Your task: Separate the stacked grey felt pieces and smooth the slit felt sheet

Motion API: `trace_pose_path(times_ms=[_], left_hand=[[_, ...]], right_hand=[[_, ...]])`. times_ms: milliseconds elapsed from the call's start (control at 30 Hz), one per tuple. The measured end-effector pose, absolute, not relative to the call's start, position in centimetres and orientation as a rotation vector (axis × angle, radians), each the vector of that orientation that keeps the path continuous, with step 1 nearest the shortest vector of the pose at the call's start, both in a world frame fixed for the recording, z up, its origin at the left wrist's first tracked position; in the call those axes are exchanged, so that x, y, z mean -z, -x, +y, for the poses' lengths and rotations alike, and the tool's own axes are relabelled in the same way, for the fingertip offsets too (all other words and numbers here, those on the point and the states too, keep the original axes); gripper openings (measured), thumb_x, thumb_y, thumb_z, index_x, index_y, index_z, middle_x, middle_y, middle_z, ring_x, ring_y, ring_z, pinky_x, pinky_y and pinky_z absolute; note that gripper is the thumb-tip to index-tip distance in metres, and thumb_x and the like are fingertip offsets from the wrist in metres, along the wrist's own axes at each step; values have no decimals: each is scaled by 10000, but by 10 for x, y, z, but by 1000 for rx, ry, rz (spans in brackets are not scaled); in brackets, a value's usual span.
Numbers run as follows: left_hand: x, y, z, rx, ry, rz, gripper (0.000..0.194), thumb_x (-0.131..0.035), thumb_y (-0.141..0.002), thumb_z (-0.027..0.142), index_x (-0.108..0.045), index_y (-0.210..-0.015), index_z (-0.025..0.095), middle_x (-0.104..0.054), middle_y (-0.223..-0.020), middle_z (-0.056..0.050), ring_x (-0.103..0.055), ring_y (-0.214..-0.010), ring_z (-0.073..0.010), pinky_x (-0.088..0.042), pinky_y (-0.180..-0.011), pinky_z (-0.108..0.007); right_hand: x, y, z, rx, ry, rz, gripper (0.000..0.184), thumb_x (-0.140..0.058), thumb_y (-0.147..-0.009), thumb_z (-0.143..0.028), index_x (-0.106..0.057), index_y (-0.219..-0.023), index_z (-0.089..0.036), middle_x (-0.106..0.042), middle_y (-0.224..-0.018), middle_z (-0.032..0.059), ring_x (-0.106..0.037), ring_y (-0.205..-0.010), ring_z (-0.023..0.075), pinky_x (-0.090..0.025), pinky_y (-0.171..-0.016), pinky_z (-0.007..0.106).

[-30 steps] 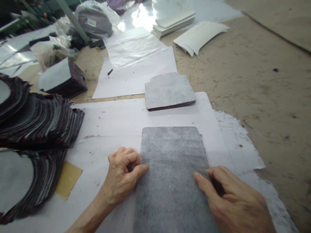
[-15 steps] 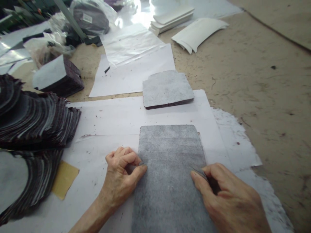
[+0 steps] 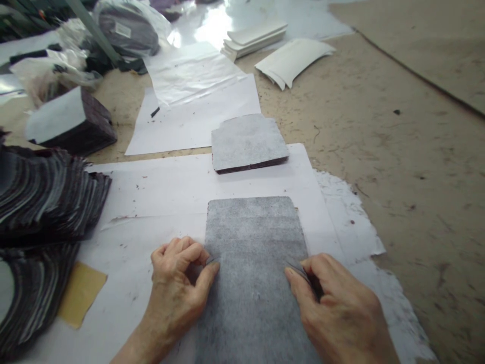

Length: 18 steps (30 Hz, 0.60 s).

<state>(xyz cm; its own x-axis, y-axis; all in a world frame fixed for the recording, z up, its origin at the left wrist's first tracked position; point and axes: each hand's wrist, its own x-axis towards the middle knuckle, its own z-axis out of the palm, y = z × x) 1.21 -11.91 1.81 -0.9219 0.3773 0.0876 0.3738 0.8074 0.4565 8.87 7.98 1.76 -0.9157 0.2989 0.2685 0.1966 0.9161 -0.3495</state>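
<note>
A long grey fabric panel with rounded far corners lies in front of me, its near end running out of view. My left hand pinches its left edge between thumb and fingers. On the opposite edge my right hand is closed in the same way, and the cloth bends up a little at the grip. Whether each hand holds one layer or more I cannot tell. Just beyond the panel rests a small stack of pale grey cut pieces with dark edges.
Tall piles of dark cut pieces stand on the left, beside a yellow card. White paper sheets cover the table. Farther back are a dark block of pieces, curved white cards and plastic-wrapped goods.
The whole scene has shifted slightly left in view as the camera turned. Both hands keep their pinch on the panel's edges, with little visible change in the cloth.
</note>
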Motion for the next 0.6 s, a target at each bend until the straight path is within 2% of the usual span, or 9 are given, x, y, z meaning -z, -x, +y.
trace_pose_path(times_ms=[100,167,233,300,400,533,600], left_hand=[[-18,-18,-119,-687,-630,3109,76,-595,-731,217,-526,-730,185,-528,-718,-20,-499,-730,-200,-356,-715,-392],[-18,-23,-119,-653,-696,3236,204,-605,-733,212,-547,-919,155,-562,-873,-75,-508,-845,-234,-365,-749,-409],[-18,-25,-119,-637,-851,3262,284,-586,-750,159,-529,-1028,154,-580,-954,-90,-505,-887,-236,-357,-784,-419],[-18,-25,-120,-651,-982,3182,260,-554,-765,103,-536,-1013,176,-608,-927,-63,-510,-850,-214,-349,-781,-407],[-18,-22,-121,-664,-1002,3116,215,-546,-769,105,-540,-969,184,-611,-884,-49,-510,-820,-208,-343,-753,-393],[-18,-19,-124,-640,-1016,3091,254,-544,-766,113,-514,-1009,183,-585,-934,-67,-491,-853,-219,-349,-764,-395],[-19,-18,-124,-678,-1028,3041,261,-528,-773,98,-513,-1018,186,-585,-941,-64,-485,-860,-211,-350,-764,-384]], right_hand=[[-19,-92,79,-217,393,-2747,191,-487,-817,-346,-553,-791,-169,-580,-705,46,-562,-653,186,-420,-523,278],[-23,-95,80,-114,310,-2713,268,-536,-805,-328,-575,-969,-120,-610,-882,97,-567,-784,222,-443,-635,314],[-26,-95,82,-153,134,-2704,297,-560,-799,-274,-571,-1051,-117,-611,-979,101,-557,-852,226,-434,-720,333],[-28,-94,85,-267,-9,-2711,241,-543,-807,-236,-590,-1027,-149,-626,-953,67,-556,-839,206,-423,-735,331],[-27,-92,90,-369,-63,-2760,158,-523,-808,-226,-608,-934,-183,-625,-846,30,-553,-772,185,-419,-701,324],[-22,-93,92,-400,-26,-2825,89,-541,-787,-276,-577,-824,-204,-582,-738,14,-541,-698,182,-423,-630,317],[-20,-95,93,-421,25,-2837,115,-537,-792,-322,-549,-753,-214,-567,-699,7,-546,-682,184,-428,-608,317]])
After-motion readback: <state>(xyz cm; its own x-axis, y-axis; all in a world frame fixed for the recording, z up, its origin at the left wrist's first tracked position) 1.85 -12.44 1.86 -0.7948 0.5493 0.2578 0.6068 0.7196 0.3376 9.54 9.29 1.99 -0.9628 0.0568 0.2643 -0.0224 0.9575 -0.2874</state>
